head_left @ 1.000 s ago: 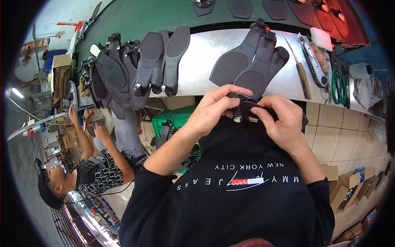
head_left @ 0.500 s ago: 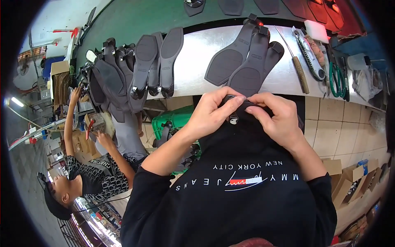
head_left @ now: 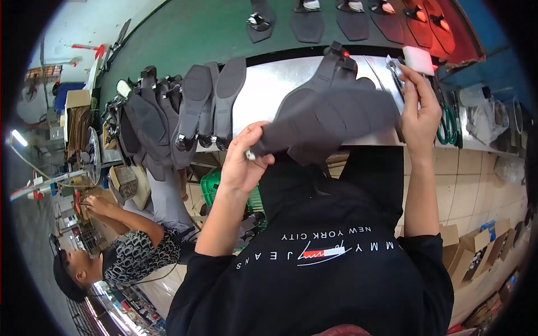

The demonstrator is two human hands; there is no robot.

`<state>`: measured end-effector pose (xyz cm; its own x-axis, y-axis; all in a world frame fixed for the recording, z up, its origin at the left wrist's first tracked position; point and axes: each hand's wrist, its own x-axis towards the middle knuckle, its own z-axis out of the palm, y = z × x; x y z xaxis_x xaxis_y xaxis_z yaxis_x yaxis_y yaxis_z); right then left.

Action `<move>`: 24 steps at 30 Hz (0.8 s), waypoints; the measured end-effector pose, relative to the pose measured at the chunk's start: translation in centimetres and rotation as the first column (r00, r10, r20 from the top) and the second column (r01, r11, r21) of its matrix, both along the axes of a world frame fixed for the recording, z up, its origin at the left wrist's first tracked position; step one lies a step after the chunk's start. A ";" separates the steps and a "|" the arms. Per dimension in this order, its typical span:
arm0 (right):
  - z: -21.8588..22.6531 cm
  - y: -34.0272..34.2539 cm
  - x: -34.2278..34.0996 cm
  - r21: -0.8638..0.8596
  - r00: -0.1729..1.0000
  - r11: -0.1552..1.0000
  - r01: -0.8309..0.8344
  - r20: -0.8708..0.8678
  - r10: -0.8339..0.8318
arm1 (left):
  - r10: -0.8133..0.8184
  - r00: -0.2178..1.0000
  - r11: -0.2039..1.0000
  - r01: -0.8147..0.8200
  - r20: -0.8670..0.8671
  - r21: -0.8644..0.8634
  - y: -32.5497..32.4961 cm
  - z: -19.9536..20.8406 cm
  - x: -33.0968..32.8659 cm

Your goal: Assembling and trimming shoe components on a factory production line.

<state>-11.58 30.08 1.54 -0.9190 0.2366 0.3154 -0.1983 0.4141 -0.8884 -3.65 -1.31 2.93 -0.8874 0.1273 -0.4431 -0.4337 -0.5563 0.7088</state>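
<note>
A dark grey shoe upper piece [head_left: 330, 120] is stretched flat between my two hands above the metal bench [head_left: 269, 89]. My left hand [head_left: 244, 162] pinches its left end, where a small metal fitting shows. My right hand [head_left: 420, 112] grips its right end, close to a white block [head_left: 417, 59] on the bench. More grey upper pieces [head_left: 330, 73] lie on the bench just behind the held one.
Grey soles and uppers [head_left: 190, 112] are stacked at the bench's left. Green-handled scissors [head_left: 448, 126] and tools lie at the right. Dark soles [head_left: 308, 17] rest on the green surface behind. A person [head_left: 123, 252] sits at lower left. Cardboard boxes [head_left: 471, 252] stand at lower right.
My hands were close together near my chest on a small dark part. They have lifted and spread apart, and the grey upper piece is now held stretched between them.
</note>
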 end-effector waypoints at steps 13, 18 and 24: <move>1.2 -5.8 6.9 -0.416 0.752 0.749 -0.516 0.199 0.629 | 0.156 0.889 0.762 -0.386 0.431 0.520 4.3 -0.1 -0.8; -0.7 -9.3 8.5 -0.594 0.624 0.631 -0.499 0.258 0.737 | 0.066 0.928 0.801 -0.268 0.367 0.535 5.7 -1.0 -0.6; -1.5 -8.8 8.7 -0.428 0.728 0.724 -0.541 0.192 0.658 | 0.173 0.869 0.867 -0.357 0.464 0.346 6.1 -0.7 -0.1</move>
<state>-2.85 21.26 0.09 -0.9300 -0.3675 0.0006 0.0053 -0.0152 -0.9999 -3.72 4.83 2.25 -0.6645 0.1641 -0.7291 -0.4211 -0.8882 0.1839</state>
